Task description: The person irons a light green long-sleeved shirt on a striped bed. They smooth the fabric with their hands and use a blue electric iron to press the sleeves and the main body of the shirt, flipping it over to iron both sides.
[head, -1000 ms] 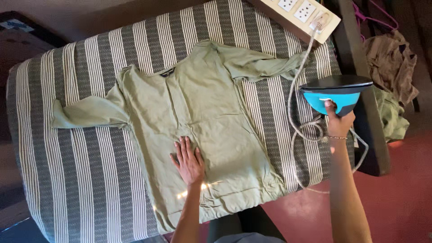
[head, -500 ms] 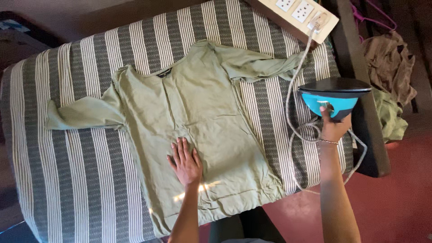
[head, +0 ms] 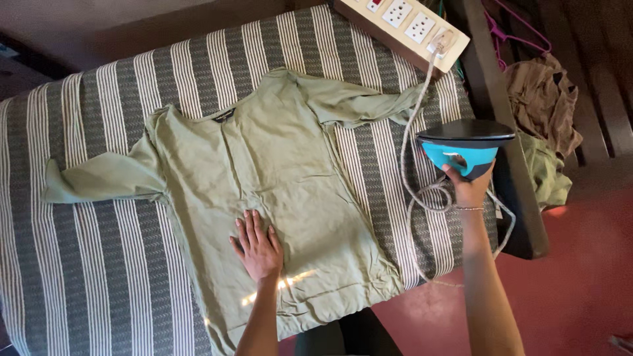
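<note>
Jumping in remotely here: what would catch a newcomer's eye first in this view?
The green shirt spread flat on the striped cover fills the middle, with the left hand pressed flat on its lower part. At the right edge the right hand grips a blue iron, its cord looping up to the power strip.

Your wrinkled olive-green cotton top (head: 277, 171) lies flat, sleeves spread; your turquoise-and-black steam iron (head: 465, 146) stands upright beside it.
</note>
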